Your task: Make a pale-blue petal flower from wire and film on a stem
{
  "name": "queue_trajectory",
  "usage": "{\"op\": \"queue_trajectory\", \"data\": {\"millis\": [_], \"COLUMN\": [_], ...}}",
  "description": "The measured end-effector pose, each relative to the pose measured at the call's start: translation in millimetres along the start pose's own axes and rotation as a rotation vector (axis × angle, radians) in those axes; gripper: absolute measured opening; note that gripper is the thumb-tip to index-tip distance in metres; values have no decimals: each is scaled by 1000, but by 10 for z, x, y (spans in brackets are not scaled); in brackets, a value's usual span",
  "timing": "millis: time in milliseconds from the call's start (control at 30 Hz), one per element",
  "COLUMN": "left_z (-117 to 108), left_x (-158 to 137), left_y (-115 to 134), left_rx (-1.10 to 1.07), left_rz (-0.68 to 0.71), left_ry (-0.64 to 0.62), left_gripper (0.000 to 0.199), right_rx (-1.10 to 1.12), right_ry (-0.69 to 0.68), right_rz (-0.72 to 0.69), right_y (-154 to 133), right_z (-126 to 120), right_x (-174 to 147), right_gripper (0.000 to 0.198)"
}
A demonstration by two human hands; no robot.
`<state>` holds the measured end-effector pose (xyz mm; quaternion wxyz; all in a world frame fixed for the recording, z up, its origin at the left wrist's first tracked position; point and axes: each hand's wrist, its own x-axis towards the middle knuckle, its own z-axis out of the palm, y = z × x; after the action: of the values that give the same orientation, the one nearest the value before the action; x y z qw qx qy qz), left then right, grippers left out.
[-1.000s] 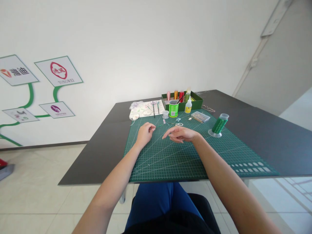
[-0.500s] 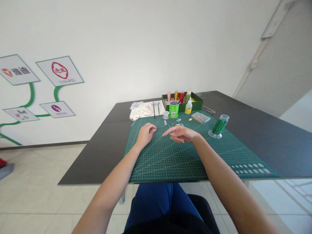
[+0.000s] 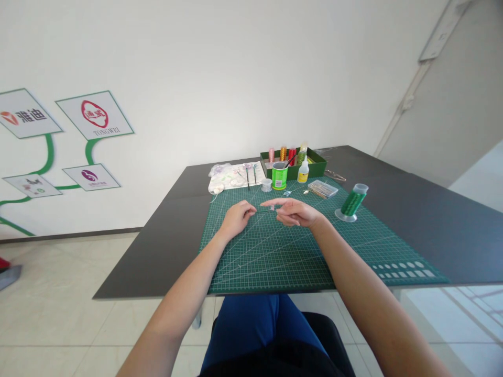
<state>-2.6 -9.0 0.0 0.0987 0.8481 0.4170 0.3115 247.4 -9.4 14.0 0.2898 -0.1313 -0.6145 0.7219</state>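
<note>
My left hand (image 3: pixel 237 217) rests over the green cutting mat (image 3: pixel 267 262), its thumb and fingers pinched together on what looks like a thin green stem. A small pale piece (image 3: pixel 272 208) shows near the stem's far end, between my two hands. Close by on the right is my right hand (image 3: pixel 296 212), index finger pointing left toward the left fingertips. Its other fingers are curled in, and whatever they hold is too small to make out. A spool of green thread (image 3: pixel 352 203) stands tilted on its clear base, right of this hand.
Behind my hands are a green can (image 3: pixel 279 177), a glue bottle (image 3: pixel 303 172), a small clear tub (image 3: pixel 266 185) and a clear case (image 3: pixel 323 189). A dark green box (image 3: pixel 320 167) holds several thread spools. White paper (image 3: pixel 223 184) with slender flower stems lies at left.
The fingers of my left hand have shifted slightly right. My right hand has changed its finger pose a little, and the white scissor handle behind it is now out of sight.
</note>
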Motion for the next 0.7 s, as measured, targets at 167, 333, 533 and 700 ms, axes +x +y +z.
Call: {"op": "queue_trajectory", "data": {"millis": [167, 333, 533, 700], "left_z": [1, 11, 9, 3], "left_x": [-13, -17, -12, -15], "left_y": [5, -11, -6, 7], "left_rx": [10, 28, 54, 68], "left_rz": [42, 73, 95, 105], "left_ry": [-57, -76, -92, -105], "left_gripper": [21, 22, 21, 22], "right_rx": [44, 62, 78, 87], "right_ry": [31, 69, 102, 125], "right_rz": [-22, -28, -49, -42], "right_y": [-15, -13, -19, -33], "right_z": [-4, -36, -45, -35], "right_x": [6, 5, 1, -1], "right_gripper": [58, 62, 59, 58]}}
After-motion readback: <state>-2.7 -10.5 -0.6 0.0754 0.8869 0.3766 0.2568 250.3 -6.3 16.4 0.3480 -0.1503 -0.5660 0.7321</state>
